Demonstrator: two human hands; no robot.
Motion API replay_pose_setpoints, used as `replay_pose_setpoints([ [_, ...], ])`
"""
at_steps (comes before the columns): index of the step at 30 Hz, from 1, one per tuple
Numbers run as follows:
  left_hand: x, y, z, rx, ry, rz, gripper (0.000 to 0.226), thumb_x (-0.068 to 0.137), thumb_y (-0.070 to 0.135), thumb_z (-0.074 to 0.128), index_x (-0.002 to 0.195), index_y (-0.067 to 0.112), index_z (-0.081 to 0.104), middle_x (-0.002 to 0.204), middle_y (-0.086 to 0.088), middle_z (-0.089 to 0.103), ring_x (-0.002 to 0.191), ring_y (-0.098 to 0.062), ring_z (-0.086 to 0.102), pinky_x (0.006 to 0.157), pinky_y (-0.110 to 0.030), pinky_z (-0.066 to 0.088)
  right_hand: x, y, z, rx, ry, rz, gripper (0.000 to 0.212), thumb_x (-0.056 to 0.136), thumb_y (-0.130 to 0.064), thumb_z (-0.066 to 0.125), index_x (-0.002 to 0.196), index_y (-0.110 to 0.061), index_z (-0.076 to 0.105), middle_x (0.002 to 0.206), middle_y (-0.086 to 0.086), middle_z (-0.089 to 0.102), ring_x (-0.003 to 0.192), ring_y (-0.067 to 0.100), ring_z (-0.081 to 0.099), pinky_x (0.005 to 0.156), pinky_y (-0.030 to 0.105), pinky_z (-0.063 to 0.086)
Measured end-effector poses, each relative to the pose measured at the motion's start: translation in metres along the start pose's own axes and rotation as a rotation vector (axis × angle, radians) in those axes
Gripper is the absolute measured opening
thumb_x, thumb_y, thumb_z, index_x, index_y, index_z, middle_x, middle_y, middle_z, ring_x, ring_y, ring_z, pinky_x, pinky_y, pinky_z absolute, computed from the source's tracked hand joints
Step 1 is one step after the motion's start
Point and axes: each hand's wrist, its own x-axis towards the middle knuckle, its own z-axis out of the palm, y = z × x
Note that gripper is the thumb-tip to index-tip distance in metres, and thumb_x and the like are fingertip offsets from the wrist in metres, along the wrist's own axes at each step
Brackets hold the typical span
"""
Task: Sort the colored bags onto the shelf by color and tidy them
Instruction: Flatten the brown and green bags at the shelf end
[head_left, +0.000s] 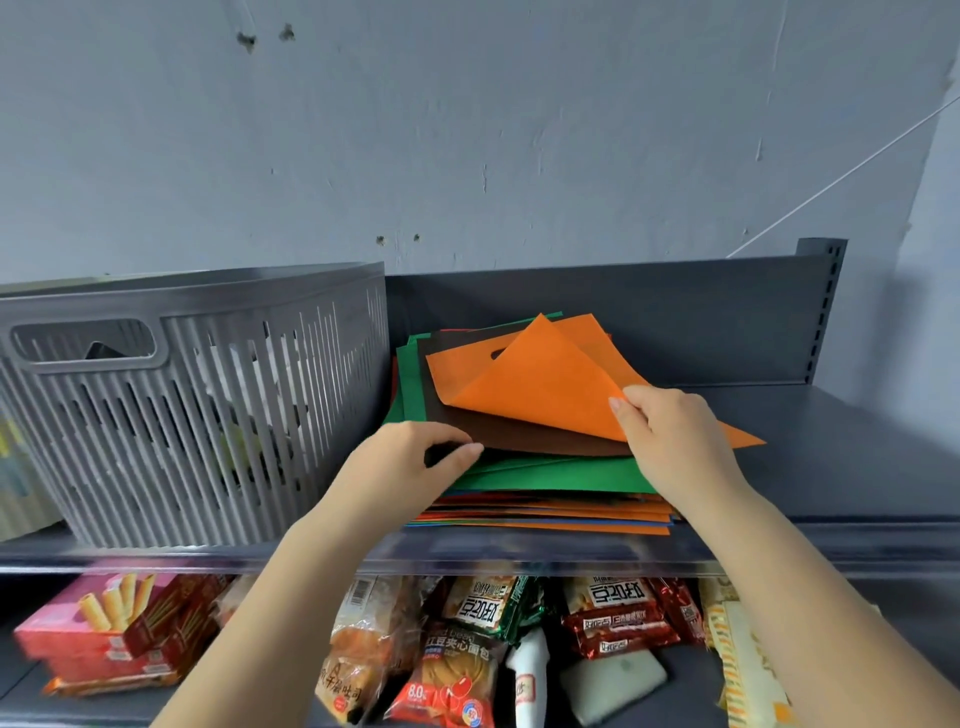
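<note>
Grey metal shelf carries everything: slatted grey basket on the left, mixed pile of flat colored bags just beside it, mid-shelf. The right stretch of the shelf is where sorted piles could go. Tier below holds snack packets and a pink wafer box, not part of the job.

The pile is unsorted: orange, red and blue edges show at the bottom, green bag above them, brown bag on that, orange bag on top. Edges are fanned, not squared.

Your right hand pinches the orange bag's near corner, fingers curled over the folded-up edge, so the corner is peeled back and the rest lies on the pile. Your left hand rests on the pile's near-left corner, thumb and fingers curled at the brown bag's edge. Looks like a pinch, or just a hold-down. Can't tell which.

Step in hand, my read: taking the top orange bag off to start or feed an orange pile. Sorting is early.

Next move needs:
- lift the orange one alone; keep the left hand down so the brown one doesn't drag along
- lay it flat on the right part of the shelf, well apart from the mixed pile
- thin fabric, will flop; support it or slide it, then square the edges
</note>
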Motion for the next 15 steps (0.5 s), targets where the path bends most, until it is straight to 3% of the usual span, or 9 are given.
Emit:
replay_pose_setpoints([
  [2, 0.004, -0.003, 0.000, 0.004, 0.120, -0.032, 0.029, 0.092, 0.044, 0.051, 0.100, 0.022, 0.069, 0.087, 0.006, 0.068, 0.074, -0.013, 0.060, 0.065, -0.027, 0.048, -0.002, 0.000, -0.003, 0.006, -0.040, -0.029, 0.042, 0.100, -0.026, 0.041, 0.060, -0.017, 0.042, 0.050, -0.002, 0.039, 0.047, 0.010, 0.037, 0.046, 0.022, 0.024],
  [4, 0.009, -0.005, 0.000, 0.025, 0.216, -0.099, 0.031, 0.091, 0.045, 0.052, 0.093, 0.018, 0.068, 0.077, 0.003, 0.063, 0.071, -0.017, 0.059, 0.060, -0.027, 0.045, -0.004, -0.001, -0.006, 0.049, -0.132, -0.053, 0.040, 0.101, -0.031, 0.036, 0.078, -0.009, 0.062, 0.057, 0.004, 0.052, 0.055, 0.015, 0.050, 0.051, 0.027, 0.036],
  [6, 0.013, -0.005, 0.001, 0.023, 0.261, -0.166, 0.036, 0.089, 0.049, 0.053, 0.097, 0.017, 0.068, 0.080, 0.002, 0.064, 0.074, -0.016, 0.060, 0.064, -0.029, 0.049, -0.005, -0.001, -0.011, 0.099, -0.226, -0.035, 0.047, 0.100, -0.039, 0.031, 0.107, -0.009, 0.068, 0.093, 0.005, 0.070, 0.090, 0.019, 0.063, 0.075, 0.030, 0.046],
  [8, 0.016, -0.003, 0.002, 0.014, 0.268, -0.191, 0.039, 0.088, 0.051, 0.053, 0.095, 0.015, 0.068, 0.077, 0.002, 0.064, 0.070, -0.015, 0.059, 0.062, -0.028, 0.048, -0.004, 0.003, -0.015, 0.126, -0.253, -0.002, 0.049, 0.099, -0.044, 0.028, 0.117, -0.019, 0.066, 0.118, -0.005, 0.064, 0.115, 0.014, 0.055, 0.087, 0.024, 0.041],
  [11, 0.018, 0.005, 0.002, -0.077, 0.249, -0.204, 0.048, 0.090, 0.051, 0.048, 0.090, 0.009, 0.071, 0.073, -0.007, 0.066, 0.064, -0.014, 0.056, 0.057, -0.023, 0.042, 0.005, 0.019, -0.020, 0.120, -0.227, 0.063, 0.043, 0.098, -0.042, 0.036, 0.114, -0.016, 0.067, 0.120, 0.000, 0.065, 0.115, 0.019, 0.056, 0.094, 0.033, 0.044],
  [13, 0.020, 0.010, 0.000, -0.235, 0.227, -0.253, 0.061, 0.090, 0.054, 0.043, 0.087, -0.001, 0.070, 0.076, -0.022, 0.067, 0.058, -0.016, 0.053, 0.058, -0.026, 0.041, 0.013, 0.035, -0.020, 0.059, -0.228, 0.136, 0.037, 0.097, -0.039, 0.043, 0.119, -0.018, 0.065, 0.124, -0.001, 0.063, 0.116, 0.019, 0.055, 0.095, 0.035, 0.044],
  [15, 0.022, 0.012, -0.003, -0.352, 0.195, -0.327, 0.060, 0.088, 0.058, 0.041, 0.081, 0.004, 0.065, 0.081, -0.027, 0.067, 0.058, -0.020, 0.057, 0.061, -0.031, 0.044, 0.019, 0.050, -0.019, -0.008, -0.242, 0.197, 0.035, 0.096, -0.040, 0.047, 0.120, -0.020, 0.063, 0.125, -0.002, 0.062, 0.115, 0.018, 0.055, 0.094, 0.035, 0.046],
])
